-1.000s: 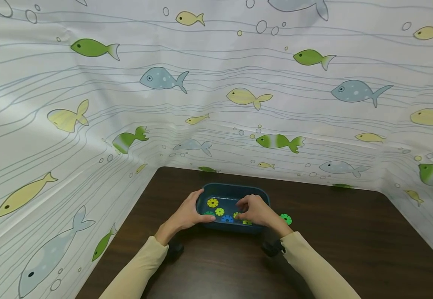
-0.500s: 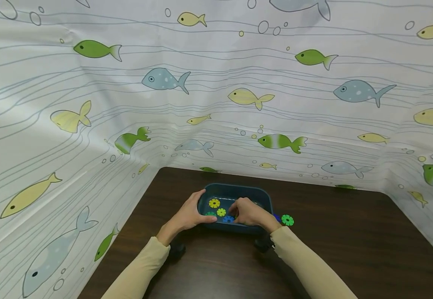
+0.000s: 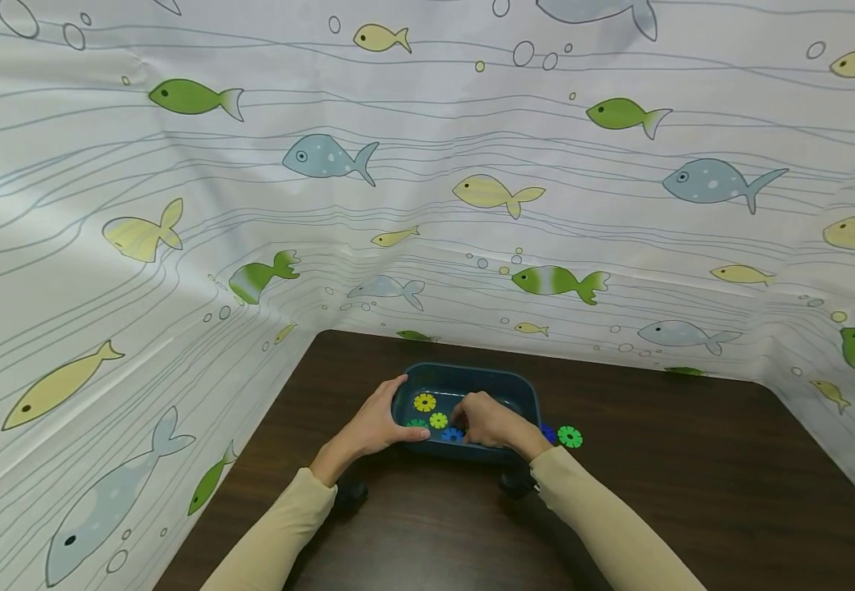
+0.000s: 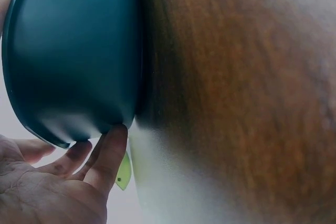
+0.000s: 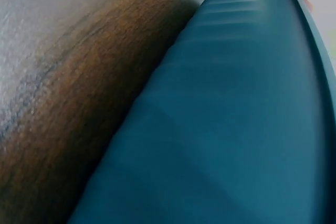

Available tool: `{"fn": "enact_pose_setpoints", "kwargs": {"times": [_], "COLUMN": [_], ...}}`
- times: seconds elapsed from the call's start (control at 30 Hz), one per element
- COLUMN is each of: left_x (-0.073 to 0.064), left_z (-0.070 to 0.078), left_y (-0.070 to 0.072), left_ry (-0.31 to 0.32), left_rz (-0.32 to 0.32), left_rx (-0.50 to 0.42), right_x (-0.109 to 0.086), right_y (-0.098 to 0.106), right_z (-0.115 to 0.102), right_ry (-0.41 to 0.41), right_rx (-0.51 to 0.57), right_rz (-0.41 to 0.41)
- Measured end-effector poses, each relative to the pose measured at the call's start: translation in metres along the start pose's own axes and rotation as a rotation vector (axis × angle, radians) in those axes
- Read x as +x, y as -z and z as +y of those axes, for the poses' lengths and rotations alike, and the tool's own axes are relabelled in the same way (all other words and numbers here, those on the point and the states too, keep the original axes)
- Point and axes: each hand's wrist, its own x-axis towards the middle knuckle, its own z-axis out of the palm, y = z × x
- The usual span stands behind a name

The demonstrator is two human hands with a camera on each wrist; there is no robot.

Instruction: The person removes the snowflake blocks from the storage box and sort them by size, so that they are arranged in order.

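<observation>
A dark teal plastic bin (image 3: 464,376) stands on the table, with several notched flower-shaped discs in it. My left hand (image 3: 377,420) holds the bin's left end, thumb over the front rim and fingers round the outside; the left wrist view shows the fingers (image 4: 107,156) against the bin's wall. My right hand (image 3: 488,420) reaches into the bin with bent fingers, right at a blue disc (image 3: 453,435). Its fingertips are partly hidden, and I cannot tell whether they pinch a disc. A yellow disc (image 3: 424,402), a smaller yellow-green disc (image 3: 438,420) and a green disc (image 3: 417,424) lie left of it.
Right of the bin, a green disc (image 3: 570,437) and a dark blue disc (image 3: 548,432), partly hidden, lie on the dark wooden table (image 3: 664,476). A white sheet printed with fish (image 3: 427,164) surrounds the table's back and sides.
My right hand has moved left inside the bin, from beside a yellow disc to the blue disc. The dark blue disc outside has come into view. My left hand keeps its hold.
</observation>
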Motion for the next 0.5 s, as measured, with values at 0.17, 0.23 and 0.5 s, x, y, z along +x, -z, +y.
{"fn": "enact_pose_setpoints", "kwargs": {"times": [0.17,0.23,0.5], "left_x": [0.0006,0.0007,0.0005], "left_z": [-0.0002,-0.0006,-0.0024], "left_y": [-0.0006,-0.0007,-0.0013], "left_ry": [-0.004,-0.001,-0.003], "left_rz": [0.002,0.003,0.006], "left_rx": [0.011,0.011,0.006], "right_x": [0.0006,0.0012,0.003], "right_y": [0.0005,0.0008,0.0001], "right_z": [0.0003,0.0003,0.0023], "right_ry": [0.005,0.009,0.018], "right_rx": [0.005,0.004,0.007], "right_rz": [0.0,-0.003,-0.017]}}
